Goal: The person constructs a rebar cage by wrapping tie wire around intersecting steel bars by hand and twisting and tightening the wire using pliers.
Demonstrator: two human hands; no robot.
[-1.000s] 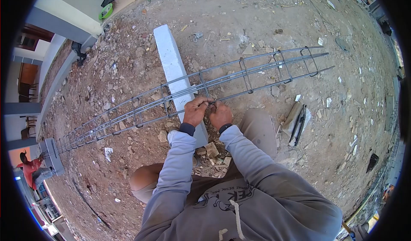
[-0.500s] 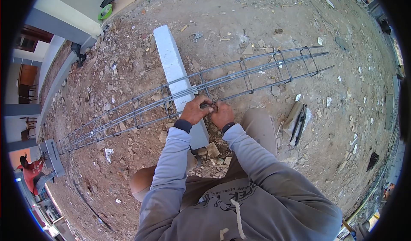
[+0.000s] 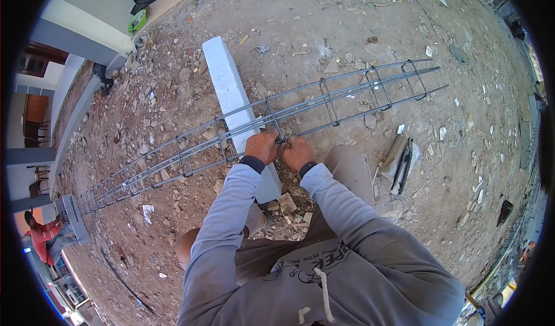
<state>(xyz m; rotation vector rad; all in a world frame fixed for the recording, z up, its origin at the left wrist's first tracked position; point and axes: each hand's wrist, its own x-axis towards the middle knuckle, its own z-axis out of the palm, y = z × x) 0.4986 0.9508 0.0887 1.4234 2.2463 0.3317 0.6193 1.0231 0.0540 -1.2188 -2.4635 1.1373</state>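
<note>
A long rebar cage [image 3: 327, 99] of thin steel bars and square stirrups lies slantwise in front of me, resting across a pale concrete block beam [image 3: 226, 82]. My left hand [image 3: 262, 147] is closed at its near bar, just over the block. Close beside it, my right hand [image 3: 298, 152] is also closed on that bar, where a stirrup [image 3: 276, 120] meets it. The fingertips of both hands nearly touch. Whether a thin wire is between them is hidden by the fingers.
At the far left end of the cage, a person in a red shirt [image 3: 43, 235] sits by another grey block [image 3: 76, 219]. To my right, dark tools [image 3: 403, 167] lie on a piece of rubble. Stones and chips litter the dirt ground [image 3: 370, 222]. A green basin [image 3: 137, 20] stands by the wall.
Both hands stay at the same joint. My left hand has turned over, knuckles more upward, and the right fingers have curled in. The view has shifted slightly.
</note>
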